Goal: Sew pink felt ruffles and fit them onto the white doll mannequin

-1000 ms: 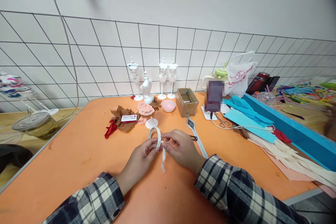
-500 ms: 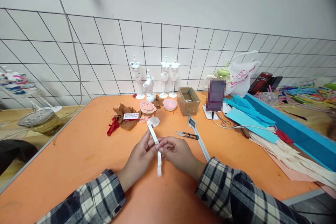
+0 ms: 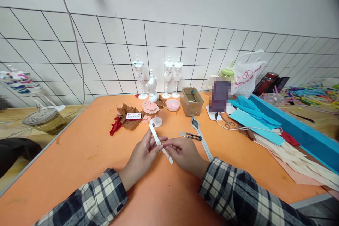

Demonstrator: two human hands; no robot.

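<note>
Between my two hands, above the orange table [image 3: 87, 148], is a narrow white strip [image 3: 155, 134], like ribbon or folded paper. My left hand [image 3: 144, 153] pinches it near its middle, its upper end standing up past my fingers. The lower end slants down to the right under my right hand [image 3: 182, 152], whose fingertips are pinched together against the strip at my left thumb. Just beyond my right hand lie black-handled thread snips [image 3: 190, 136]. A small white stand with peach ruffled fabric [image 3: 150, 106] stands beyond the strip.
White mini mannequins [image 3: 152, 86] stand at the back near a pink bowl [image 3: 173, 105] and a cardboard box [image 3: 192, 102]. Brown crepe paper [image 3: 127, 111] lies left. A phone [image 3: 220, 95], scissors [image 3: 229, 123], blue sheets [image 3: 256, 125] and cream strips [image 3: 291, 159] are at right.
The strip's lower end has swung to the right, from hanging nearly straight down to slanting under my right hand. My left hand keeps its pinch. The view has shifted slightly.
</note>
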